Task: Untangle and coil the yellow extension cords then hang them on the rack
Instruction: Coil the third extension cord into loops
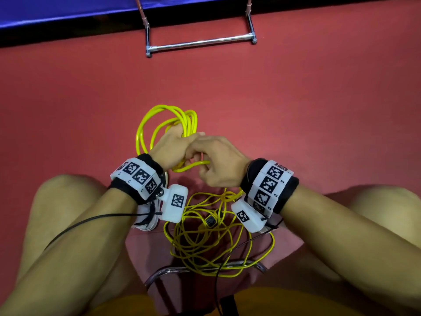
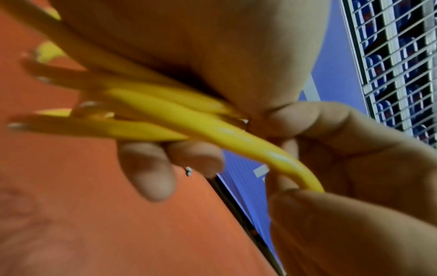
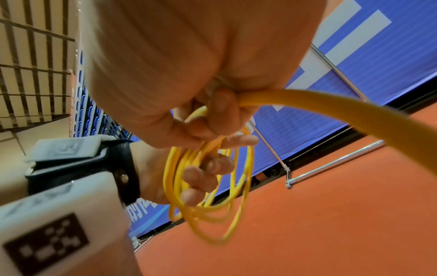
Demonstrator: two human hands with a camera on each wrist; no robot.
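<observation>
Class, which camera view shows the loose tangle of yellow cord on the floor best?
The head view: the tangle lies whole on the floor between the knees, below both hands. The wrist views miss it; they show only the coil held in the left hand.

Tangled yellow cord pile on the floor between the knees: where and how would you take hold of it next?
Probably the single yellow strand rising from the tangled yellow cord pile toward the right hand, pinched from above. It stands clear of the crossings, whereas the pile's middle is knotted around a black plug.
</observation>
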